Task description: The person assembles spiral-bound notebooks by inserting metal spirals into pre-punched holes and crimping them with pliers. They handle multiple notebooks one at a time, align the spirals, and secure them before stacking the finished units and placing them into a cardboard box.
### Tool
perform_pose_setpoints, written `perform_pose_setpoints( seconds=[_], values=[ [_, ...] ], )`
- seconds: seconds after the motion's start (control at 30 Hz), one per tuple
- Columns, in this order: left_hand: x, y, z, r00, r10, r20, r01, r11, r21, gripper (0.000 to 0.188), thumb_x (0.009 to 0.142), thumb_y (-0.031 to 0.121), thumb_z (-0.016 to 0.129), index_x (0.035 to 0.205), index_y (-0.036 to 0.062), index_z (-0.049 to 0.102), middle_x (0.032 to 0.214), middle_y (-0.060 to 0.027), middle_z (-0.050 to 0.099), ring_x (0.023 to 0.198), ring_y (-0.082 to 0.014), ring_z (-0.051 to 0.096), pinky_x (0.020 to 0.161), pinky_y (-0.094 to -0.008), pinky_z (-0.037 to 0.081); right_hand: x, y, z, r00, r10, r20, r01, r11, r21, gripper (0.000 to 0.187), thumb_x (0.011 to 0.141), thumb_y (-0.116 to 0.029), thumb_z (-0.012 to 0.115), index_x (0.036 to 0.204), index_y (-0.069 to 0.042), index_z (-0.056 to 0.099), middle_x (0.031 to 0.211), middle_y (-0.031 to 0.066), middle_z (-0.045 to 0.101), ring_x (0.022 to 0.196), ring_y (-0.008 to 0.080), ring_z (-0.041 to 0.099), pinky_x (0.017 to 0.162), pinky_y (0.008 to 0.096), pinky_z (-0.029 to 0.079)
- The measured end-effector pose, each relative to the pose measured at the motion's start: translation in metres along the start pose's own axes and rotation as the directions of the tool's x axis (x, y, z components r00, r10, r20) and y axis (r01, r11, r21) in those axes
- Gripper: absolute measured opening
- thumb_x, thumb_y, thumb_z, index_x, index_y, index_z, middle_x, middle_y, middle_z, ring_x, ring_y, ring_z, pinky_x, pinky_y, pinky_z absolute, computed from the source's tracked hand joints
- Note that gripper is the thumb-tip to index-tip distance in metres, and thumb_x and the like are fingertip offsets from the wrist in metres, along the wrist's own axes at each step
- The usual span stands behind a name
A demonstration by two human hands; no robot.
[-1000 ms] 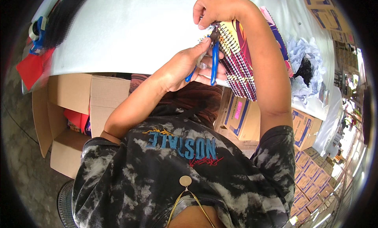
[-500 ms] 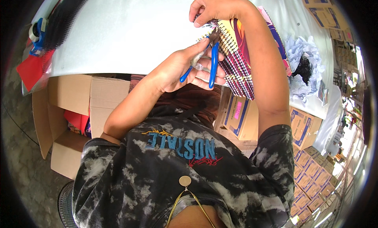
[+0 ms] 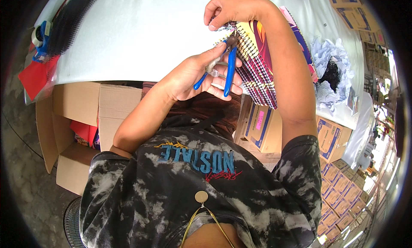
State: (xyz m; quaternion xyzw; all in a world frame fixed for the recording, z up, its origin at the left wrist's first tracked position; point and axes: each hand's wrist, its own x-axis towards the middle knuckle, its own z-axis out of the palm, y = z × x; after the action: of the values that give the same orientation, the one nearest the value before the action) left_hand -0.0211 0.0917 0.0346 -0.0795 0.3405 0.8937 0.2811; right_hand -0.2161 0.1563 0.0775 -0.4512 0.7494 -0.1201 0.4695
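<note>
The left arm reaches up from below, elbow bent, its palm turned upward and its hand (image 3: 199,74) wrapped loosely around one pair of pliers (image 3: 230,64); the thumb lies along the tool near its joint, while the other fingers spread behind a blue handle. The right arm (image 3: 294,72) arches up and over, wrist bent so that the right hand (image 3: 221,13) points left, thumb and fingers curled in at a coil end — whether the fingertips actually pinch it, one cannot tell.

The spiral notebooks (image 3: 262,44) lie just right of the left hand and partly under the right forearm, coils (image 3: 257,72) toward the left hand. The nose of the pliers sits among the coil ends, just below the right hand. Several notebooks overlap; their exact number is hidden.

Well left of both hands are one blue tape dispenser (image 3: 41,46), one red piece (image 3: 34,80) and a black bristly heap (image 3: 75,25). One open carton (image 3: 120,106) stands below left of the left hand. Beyond the right forearm lies one heap of crumpled paper (image 3: 341,76).
</note>
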Motion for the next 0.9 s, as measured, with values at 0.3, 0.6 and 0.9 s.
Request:
perform_pose_setpoints(
  seconds=[0.3, 0.6, 0.9],
  values=[
    [0.000, 0.000, 0.007, 0.995, 0.042, -0.095, -0.045, 0.998, -0.031, 0.051, 0.095, 0.050, 0.030, 0.102, 0.0031, 0.050, 0.068, -0.0040, 0.047, 0.051, -0.0137, 0.047, 0.054, -0.0331, 0.055, -0.002, -0.001, 0.000, 0.999, -0.050, -0.020, 0.049, 0.999, -0.007, 0.031, 0.071, -0.018, 0.070, 0.095, 0.002, 0.066, 0.085, 0.0107, 0.067, 0.077, 0.0163, 0.061, 0.070, 0.0276, 0.048],
    [0.000, 0.003, 0.006, 0.999, 0.045, 0.024, -0.044, 0.999, -0.027, 0.066, 0.093, 0.056, 0.026, 0.123, -0.0005, 0.045, 0.100, -0.0224, 0.059, 0.099, -0.0394, 0.060, 0.077, -0.0447, 0.053, -0.008, -0.011, -0.002, 0.999, -0.036, -0.007, 0.036, 0.999, -0.011, 0.029, 0.071, -0.020, 0.070, 0.091, 0.001, 0.067, 0.082, 0.0093, 0.068, 0.075, 0.0160, 0.061, 0.069, 0.0275, 0.048],
    [-0.014, 0.003, 0.007, 0.995, 0.098, -0.027, -0.101, 0.990, -0.099, 0.052, 0.094, 0.052, 0.030, 0.101, 0.0040, 0.048, 0.069, -0.0036, 0.044, 0.054, -0.0124, 0.047, 0.044, -0.0274, 0.048, 0.003, 0.000, 0.006, 0.998, -0.027, -0.063, 0.025, 0.999, -0.033, 0.022, 0.071, -0.020, 0.069, 0.084, -0.001, 0.069, 0.071, 0.0072, 0.066, 0.064, 0.0136, 0.058, 0.059, 0.0284, 0.046]
  ],
)
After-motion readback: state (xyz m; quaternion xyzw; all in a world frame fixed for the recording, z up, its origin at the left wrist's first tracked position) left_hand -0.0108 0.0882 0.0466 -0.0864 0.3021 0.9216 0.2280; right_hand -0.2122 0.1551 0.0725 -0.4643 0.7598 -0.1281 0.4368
